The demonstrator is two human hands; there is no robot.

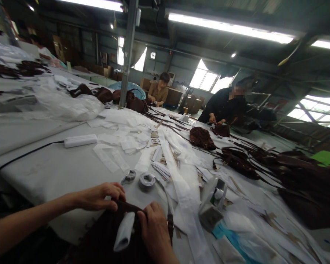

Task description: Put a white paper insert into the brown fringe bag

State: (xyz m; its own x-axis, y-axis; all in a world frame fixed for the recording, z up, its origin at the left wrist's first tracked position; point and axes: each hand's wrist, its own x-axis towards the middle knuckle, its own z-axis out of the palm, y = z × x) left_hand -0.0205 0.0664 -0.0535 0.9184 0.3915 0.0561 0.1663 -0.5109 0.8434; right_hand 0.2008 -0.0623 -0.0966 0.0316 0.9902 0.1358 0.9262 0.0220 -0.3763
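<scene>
A dark brown bag lies at the near edge of the table, partly below the picture. My left hand pinches its upper edge between thumb and fingers. My right hand grips the same edge farther right, thumb on the near side. Between the hands, a white wrapped piece hangs against the bag's front. A buckled strap end shows just beyond my right hand. Past the bag's edge lie a coiled grey strap and a smaller shiny wrapped coil.
A tape dispenser stands to the right among white paper strips and plastic sheets. A white corded device lies at left. Brown bags are spread at right. A metal post rises from the table; two people work across it.
</scene>
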